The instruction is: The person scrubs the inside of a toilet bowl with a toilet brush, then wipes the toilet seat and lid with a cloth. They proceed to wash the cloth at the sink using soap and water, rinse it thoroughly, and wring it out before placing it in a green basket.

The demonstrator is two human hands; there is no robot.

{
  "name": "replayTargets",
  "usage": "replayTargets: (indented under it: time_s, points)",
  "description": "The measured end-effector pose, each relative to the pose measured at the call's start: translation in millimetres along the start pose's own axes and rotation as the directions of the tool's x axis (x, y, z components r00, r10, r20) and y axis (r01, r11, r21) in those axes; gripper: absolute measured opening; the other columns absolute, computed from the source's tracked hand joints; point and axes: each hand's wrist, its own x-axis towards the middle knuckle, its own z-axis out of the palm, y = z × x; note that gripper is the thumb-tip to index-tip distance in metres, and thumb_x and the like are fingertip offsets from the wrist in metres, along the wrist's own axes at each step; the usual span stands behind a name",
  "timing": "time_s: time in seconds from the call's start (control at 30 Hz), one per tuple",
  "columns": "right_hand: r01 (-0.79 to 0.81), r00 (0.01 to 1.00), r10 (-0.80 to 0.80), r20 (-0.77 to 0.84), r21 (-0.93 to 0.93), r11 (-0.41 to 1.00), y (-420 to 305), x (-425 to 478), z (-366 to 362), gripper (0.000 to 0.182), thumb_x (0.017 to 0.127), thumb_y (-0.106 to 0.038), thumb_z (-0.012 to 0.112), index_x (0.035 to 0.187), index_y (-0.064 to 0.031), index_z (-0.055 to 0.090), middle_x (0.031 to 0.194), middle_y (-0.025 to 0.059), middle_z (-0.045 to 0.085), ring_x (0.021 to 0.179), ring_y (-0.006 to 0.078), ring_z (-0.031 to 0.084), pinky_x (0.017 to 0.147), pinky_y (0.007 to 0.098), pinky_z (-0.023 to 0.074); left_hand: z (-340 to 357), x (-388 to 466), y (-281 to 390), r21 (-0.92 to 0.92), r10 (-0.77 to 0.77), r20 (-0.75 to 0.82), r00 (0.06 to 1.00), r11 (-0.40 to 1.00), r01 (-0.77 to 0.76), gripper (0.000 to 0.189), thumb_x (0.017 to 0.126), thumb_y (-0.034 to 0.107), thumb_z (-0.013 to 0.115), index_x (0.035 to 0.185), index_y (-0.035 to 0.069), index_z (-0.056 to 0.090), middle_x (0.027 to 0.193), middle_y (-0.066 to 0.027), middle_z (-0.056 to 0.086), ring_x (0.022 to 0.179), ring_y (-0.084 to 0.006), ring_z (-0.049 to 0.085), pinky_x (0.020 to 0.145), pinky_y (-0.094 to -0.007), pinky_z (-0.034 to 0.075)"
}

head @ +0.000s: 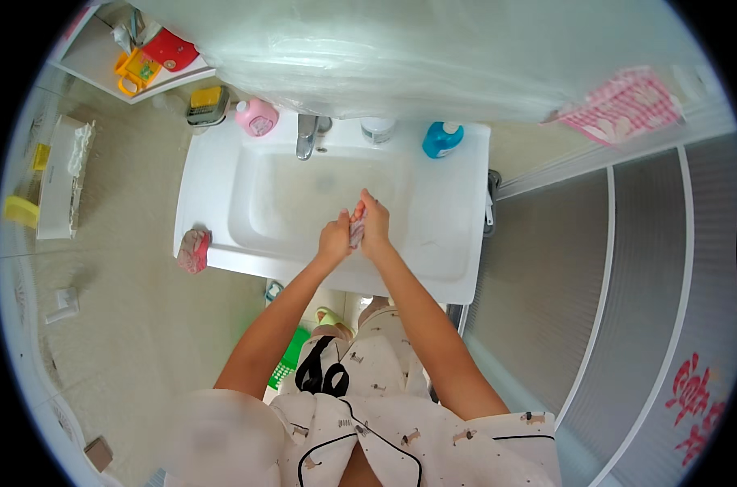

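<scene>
Over the front part of a white washbasin [441, 243], my two hands are pressed close together. My left hand [333, 239] and my right hand [376, 222] squeeze a small bunched pinkish-white cloth [357, 232] between them. Most of the cloth is covered by my fingers, so its full shape cannot be made out. A chrome faucet [306, 137] stands at the basin's back rim, beyond my hands. No stream of water can be seen at its spout.
On the back rim are a pink bottle [259, 117], a white jar [377, 129] and a blue bottle [442, 140]. A red-and-grey cloth [193, 251] hangs over the left front corner. A ribbed sliding door [545, 262] stands at right, a green plastic basket [290, 356] below.
</scene>
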Motion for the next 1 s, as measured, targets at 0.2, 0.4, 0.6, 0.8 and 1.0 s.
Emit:
replayTargets:
  time_s: [0.2,0.4,0.6,0.8,1.0]
  points:
    - [0.214,0.952,-0.140,0.272,-0.265,0.940,-63,-60,-36,0.025,0.084,-0.012,0.066,0.106,-0.0024,0.059,0.087,0.0067,0.063,0.073,0.0138,0.058,0.068,0.0265,0.0450,-47,-49,53,-0.409,0.207,0.396,0.895,0.912,-0.030,0.039,0.092,0.025,0.062,0.120,-0.001,0.051,0.106,-0.0128,0.061,0.094,-0.0193,0.062,0.084,-0.0344,0.054]
    - [0.461,0.868,-0.212,0.449,-0.570,0.680,-88,-115,-35,0.041,0.076,-0.014,0.078,0.111,-0.0002,0.063,0.088,0.0072,0.070,0.080,0.0120,0.065,0.072,0.0256,0.0502,-73,-81,94,-0.281,0.274,0.370,0.888,0.944,-0.174,0.033,0.087,0.007,0.067,0.116,0.005,0.052,0.110,-0.0069,0.059,0.095,-0.0155,0.060,0.089,-0.0335,0.052]
    - [0.488,0.848,-0.244,0.470,-0.513,0.706,-96,-135,-26,0.031,0.079,-0.022,0.078,0.099,-0.0004,0.069,0.083,0.0073,0.070,0.073,0.0118,0.063,0.066,0.0251,0.0493,-77,-116,112,-0.469,0.385,0.457,0.801,0.870,-0.151,0.032,0.085,0.001,0.065,0.113,0.010,0.052,0.101,-0.0025,0.059,0.093,-0.0141,0.060,0.086,-0.0335,0.052]
    - [0.599,0.797,-0.294,0.528,-0.630,0.495,-92,-132,-6,0.022,0.091,-0.018,0.064,0.099,0.0027,0.066,0.085,0.0053,0.067,0.076,0.0100,0.060,0.069,0.0255,0.0483,-91,-123,112,-0.353,0.399,0.421,0.815,0.899,-0.258,0.036,0.083,-0.002,0.064,0.117,0.006,0.053,0.102,-0.0054,0.059,0.090,-0.0142,0.060,0.083,-0.0284,0.052]
    - [0.602,0.796,-0.549,0.256,-0.242,0.761,-111,-132,-9,0.022,0.096,-0.019,0.054,0.087,-0.0003,0.062,0.073,0.0007,0.059,0.067,0.0099,0.054,0.059,0.0264,0.0452,-126,-123,118,-0.195,0.320,0.464,0.826,0.947,-0.256,0.028,0.085,0.003,0.064,0.112,0.006,0.059,0.099,-0.0016,0.061,0.085,-0.0106,0.059,0.077,-0.0255,0.049]
